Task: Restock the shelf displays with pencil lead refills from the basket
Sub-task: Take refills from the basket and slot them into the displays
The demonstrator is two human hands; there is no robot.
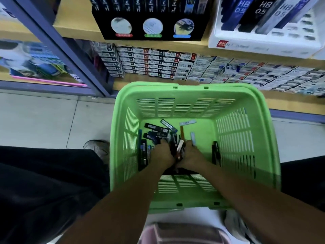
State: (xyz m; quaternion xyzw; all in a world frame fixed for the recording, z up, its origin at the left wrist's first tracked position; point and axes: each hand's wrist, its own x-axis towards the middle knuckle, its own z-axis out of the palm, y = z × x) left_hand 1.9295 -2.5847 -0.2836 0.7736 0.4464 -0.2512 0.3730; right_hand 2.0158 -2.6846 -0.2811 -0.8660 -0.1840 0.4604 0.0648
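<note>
Two bare forearms reach down from the bottom edge into one green basket (246, 95) on the floor. Both hands meet low in the middle: left hand (164, 153) and right hand (190, 154) are curled round a shared bundle of lead refills (179, 147). Roughly a dozen more packs lie loose on the basket bottom, too jumbled to count properly. Two display boxes on the shelf (73, 23): one black (151, 27), one white (263, 41) with packs reading "HB 0.5".

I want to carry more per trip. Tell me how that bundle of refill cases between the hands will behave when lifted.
The bundle is probably light: slim, flat cases. They look stiff and smooth, so likely to slide past each other; several already stick out at different angles. Both the left hand and right hand press it together, suggesting it would scatter if either lets go.
</note>
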